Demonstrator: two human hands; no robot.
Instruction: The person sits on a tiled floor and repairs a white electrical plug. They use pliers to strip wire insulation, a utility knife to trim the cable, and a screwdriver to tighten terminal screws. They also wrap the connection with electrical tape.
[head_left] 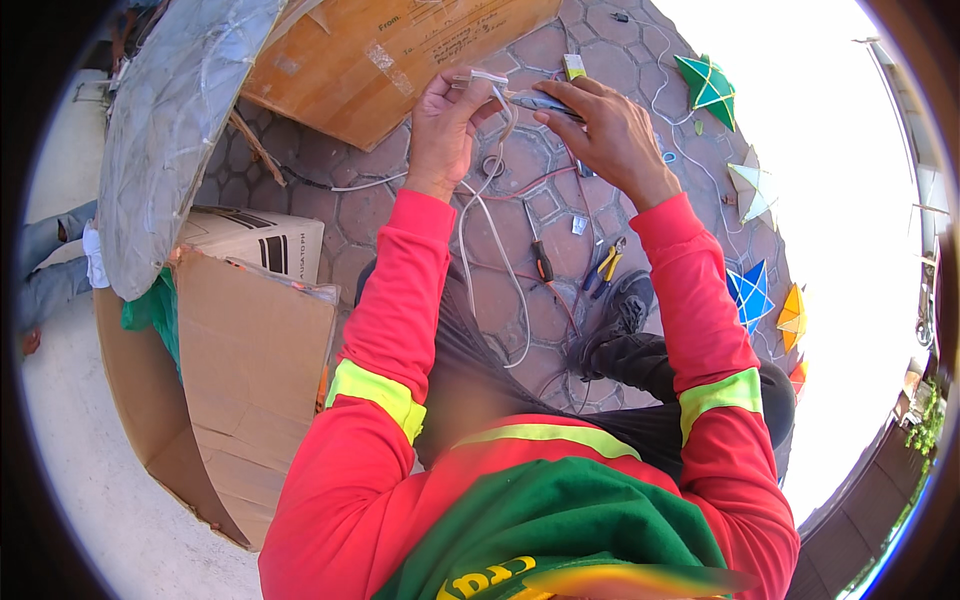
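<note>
White cable [497, 120]: raised above the paved floor [520, 190], its end pinched in the left hand [447, 125]; slack hangs toward the lap. Right hand [607, 135]: closed on a small grey tool [540, 101] at the cable's tip. Risk: tool slipping onto fingers; loose red wires [520, 185] and pliers [606, 267] underfoot snagging.

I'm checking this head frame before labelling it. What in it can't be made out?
- Tool in the right hand: fingers cover most of it, so its kind is unclear.
- White cable end in the left hand: too small to identify.
- Lap: blurred.
- Pavement at right, past the star lanterns: washed out by sun glare.
- Person at far left: cut off by the rim.
</note>
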